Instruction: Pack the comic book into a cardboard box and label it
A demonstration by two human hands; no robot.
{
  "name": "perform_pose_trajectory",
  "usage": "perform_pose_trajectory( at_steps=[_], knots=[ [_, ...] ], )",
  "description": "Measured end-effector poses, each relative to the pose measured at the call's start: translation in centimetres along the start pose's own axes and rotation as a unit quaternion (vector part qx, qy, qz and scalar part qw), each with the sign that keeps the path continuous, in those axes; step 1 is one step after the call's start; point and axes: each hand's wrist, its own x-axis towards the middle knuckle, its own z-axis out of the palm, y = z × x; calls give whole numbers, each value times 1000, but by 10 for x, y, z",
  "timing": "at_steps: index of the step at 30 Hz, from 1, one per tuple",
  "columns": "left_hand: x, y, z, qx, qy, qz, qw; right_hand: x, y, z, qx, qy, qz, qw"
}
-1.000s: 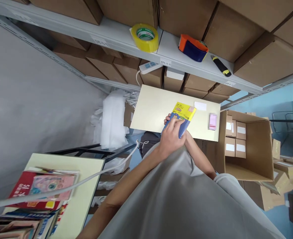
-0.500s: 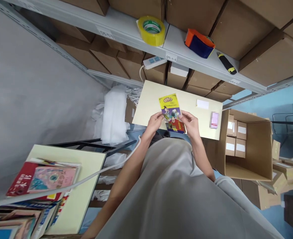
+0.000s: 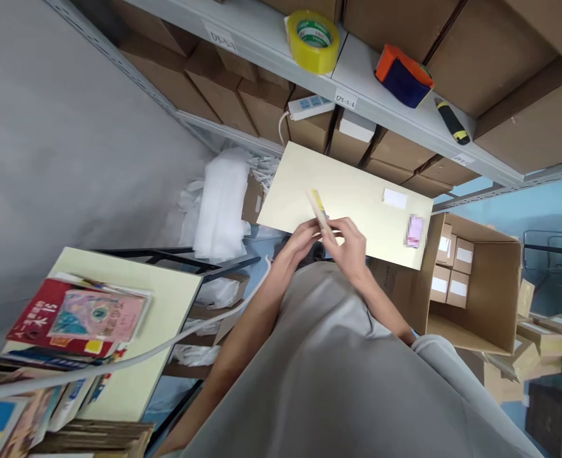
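Observation:
A thin book [image 3: 319, 208] is held edge-on between my two hands, over the near edge of the cream table [image 3: 281, 184]. Only its pale page edge and a strip of yellow cover show, slightly blurred. My left hand [image 3: 304, 236] grips it from the left, with fingers closed around its lower part. From the right, my right hand [image 3: 348, 245] pinches the same lower part. Further right on the table lie a white label-like slip [image 3: 395, 198] and a blurred pink item [image 3: 415, 231].
Yellow tape [image 3: 313, 42], an orange and navy band [image 3: 403, 76] and a cutter [image 3: 451, 121] lie on the shelf. An open carton [image 3: 493, 292] with small boxes stands right. Books [image 3: 99, 315] are piled on a left table. A white cable [image 3: 204, 324] crosses my left side.
The book has turned from showing its yellow and purple cover to standing edge-on. My hands have come closer together around it. The view has shifted slightly.

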Motion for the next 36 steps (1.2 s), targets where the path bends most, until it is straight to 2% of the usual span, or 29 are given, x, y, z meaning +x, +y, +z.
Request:
perform_pose_trajectory(
  at_steps=[2,5,8,10,14,16,23,30,36],
  knots=[
    [21,0,-4,-12,8,-34,999,10,19,-15,23,33,37,999],
    [28,1,-17,-9,53,-5,999,23,52,-31,85,59,105,989],
    [21,7,-25,47,83,83,992,29,81,-36,179,57,144,971],
    [17,15,-26,114,91,150,978,28,90,-34,228,56,144,961],
    [7,36,-25,229,75,284,928,19,89,-31,269,67,113,954],
    [2,45,-26,262,69,311,911,14,86,-30,276,62,108,953],
    [-5,51,-35,265,51,249,930,9,89,-33,271,58,171,945],
    [-6,53,-41,298,-20,209,931,11,88,-50,246,-12,168,955],
    [5,55,-33,281,47,168,944,18,88,-41,269,-30,232,934]
  ],
)
